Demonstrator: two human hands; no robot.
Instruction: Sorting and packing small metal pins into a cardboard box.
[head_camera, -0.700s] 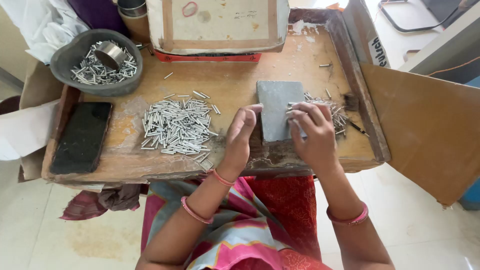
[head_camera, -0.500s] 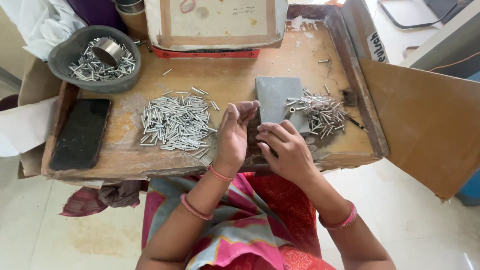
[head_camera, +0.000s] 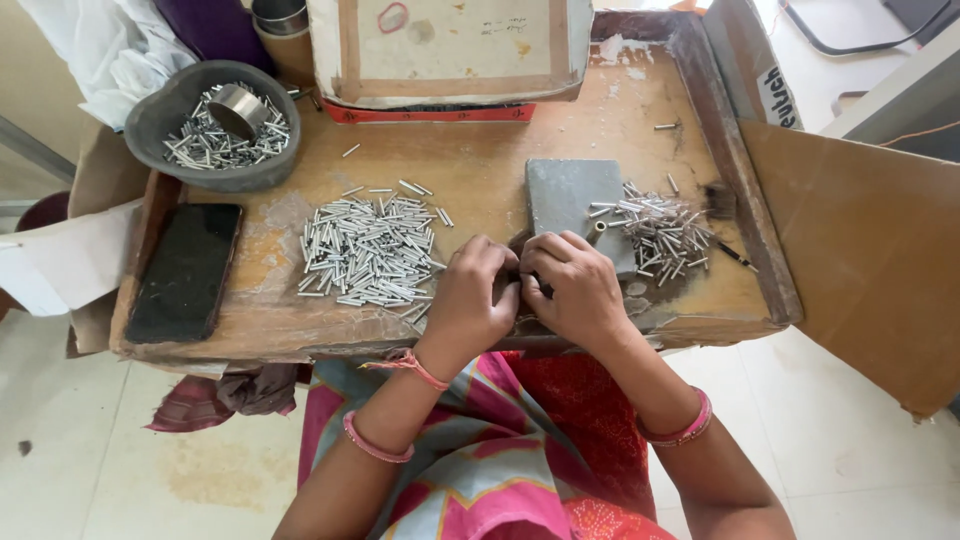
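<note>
The fingers of my left hand (head_camera: 470, 300) and right hand (head_camera: 575, 290) are curled together and meet knuckle to knuckle at the near edge of the table (head_camera: 620, 120), low in the middle of the frame. They seem pinched on something small between them, but it is hidden, so I cannot tell what they hold or whether they are clamped on it. To do this well I judge I should keep both wrists resting on the table rim and work close to the grey slab (head_camera: 570, 195), so nothing drops off the edge.

Just above my right hand lies the loose heap of small metal tubes (head_camera: 665, 230), half on the slab. Left of centre sits the larger, neater pile of tubes (head_camera: 370, 250). At upper left a dark bowl (head_camera: 170, 130) holds more tubes and a metal ring (head_camera: 237, 107). A black phone (head_camera: 185, 270) lies at the left edge.

At top centre lies a flat pale box (head_camera: 450, 45) with brown tape bands and a red oval mark, over a red strip. Brown cardboard (head_camera: 860, 250) leans at right.
</note>
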